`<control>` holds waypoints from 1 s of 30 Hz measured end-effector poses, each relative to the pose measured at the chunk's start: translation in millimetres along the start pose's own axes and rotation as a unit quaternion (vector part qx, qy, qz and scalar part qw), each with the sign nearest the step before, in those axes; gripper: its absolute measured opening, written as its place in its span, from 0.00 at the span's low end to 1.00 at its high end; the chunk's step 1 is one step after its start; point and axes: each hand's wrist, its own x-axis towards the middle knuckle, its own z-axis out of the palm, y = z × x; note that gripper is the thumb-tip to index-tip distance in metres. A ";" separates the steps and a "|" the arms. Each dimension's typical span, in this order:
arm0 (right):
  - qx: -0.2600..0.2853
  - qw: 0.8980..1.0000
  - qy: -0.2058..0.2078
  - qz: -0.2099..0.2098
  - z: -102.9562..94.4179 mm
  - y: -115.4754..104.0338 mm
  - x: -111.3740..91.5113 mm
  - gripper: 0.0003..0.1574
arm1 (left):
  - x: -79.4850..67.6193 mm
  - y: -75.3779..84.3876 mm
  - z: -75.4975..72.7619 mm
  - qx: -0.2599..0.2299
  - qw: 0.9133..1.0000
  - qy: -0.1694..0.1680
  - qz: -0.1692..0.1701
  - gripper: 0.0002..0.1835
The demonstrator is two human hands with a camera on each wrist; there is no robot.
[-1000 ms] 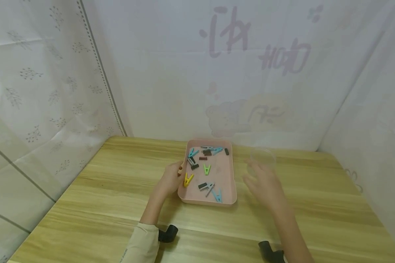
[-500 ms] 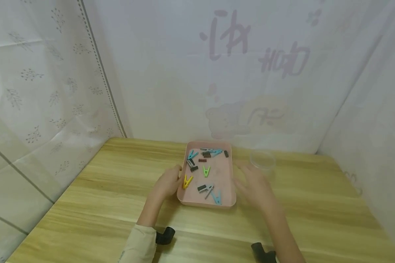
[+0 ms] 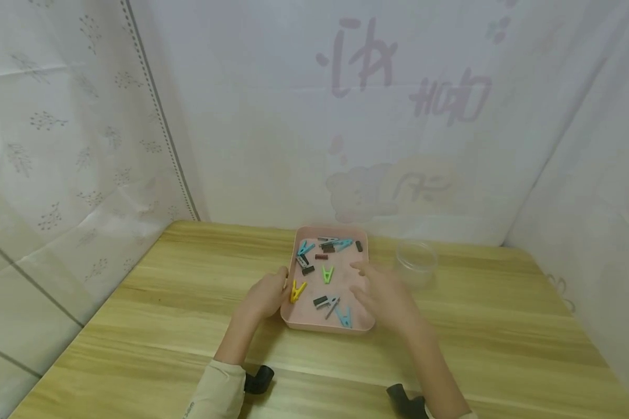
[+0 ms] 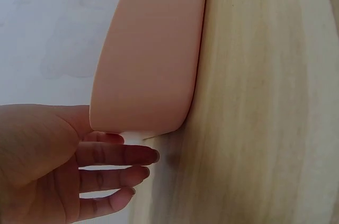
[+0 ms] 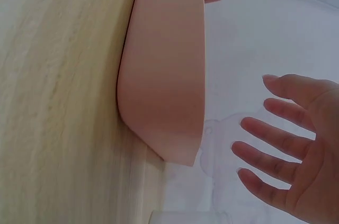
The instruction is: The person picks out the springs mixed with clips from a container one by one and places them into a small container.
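A shallow pink tray lies on the table, holding several small items. Among them are a yellow clothespin, a green clothespin, light blue clothespins, a dark red ridged piece and small black blocks. At the tray's left side my left hand grips the wall; in the left wrist view its thumb passes behind the edge while the other fingers stay outside. Over the tray's right rim reaches my right hand, fingers spread and holding nothing, as the right wrist view also shows.
A clear round plastic tub stands on the wooden table, just right of the tray and beyond my right hand. Printed white cloth hangs behind the table and along both sides. A black mount sits on each forearm.
My right hand has moved left, away from the clear tub and in over the tray's right side. My left hand stays at the tray's left wall.
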 end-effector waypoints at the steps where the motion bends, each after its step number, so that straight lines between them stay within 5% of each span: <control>1: -0.003 1.000 -0.003 -0.003 1.1 -1.5 1.3 0.30 | -0.1 -0.6 -0.2 0.002 1.000 0.000 0.004 0.10; 11: 0.011 1.000 -0.027 -0.010 11.0 -13.8 10.9 0.26 | 0.6 -3.3 -0.7 0.029 0.999 0.009 0.040 0.08; 30: 0.019 0.996 -0.082 0.022 27.9 -22.1 23.1 0.20 | -1.2 -6.1 0.3 0.010 0.999 -0.003 0.043 0.07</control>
